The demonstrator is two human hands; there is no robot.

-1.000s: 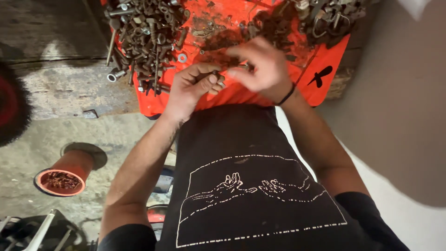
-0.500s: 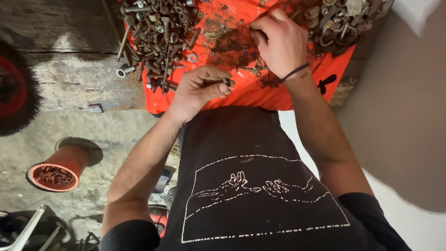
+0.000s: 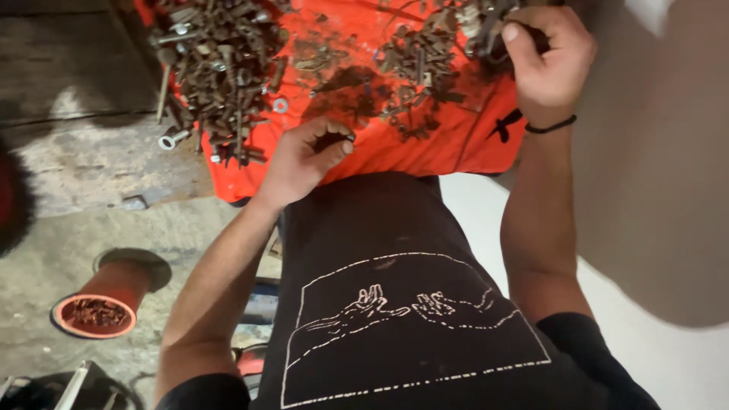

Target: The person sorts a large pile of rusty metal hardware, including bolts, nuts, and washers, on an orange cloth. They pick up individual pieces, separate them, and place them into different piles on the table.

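Rough grey concrete floor below, dim and dusty. On top of the worktop, a bright orange cloth, spread flat and hanging a bit over the near edge.

On the left part of the cloth, a big heap of rusty brown bolts and screws, all jumbled. Just beside the heap, one small round silver washer, lying flat by itself. One shiny grey metal tube piece at the heap's lower left edge, off the cloth. In the middle and right part of the cloth, a smaller scattered pile of dark rusty metal bits.

Left hand over the near edge of the cloth, fingers curled in, pinching a tiny dark metal piece between thumb and fingertips. Too small to tell what kind of piece.

Right hand far up on the right, well apart from the left hand, closed into a fist at the edge of the scattered pile. Something dark inside the fist, but too hidden to tell what. Thin black band around the right wrist.

Down on the floor at the left, a round red tub with rusty small parts inside. Black shirt with white line drawing of two reaching hands filling the lower middle.
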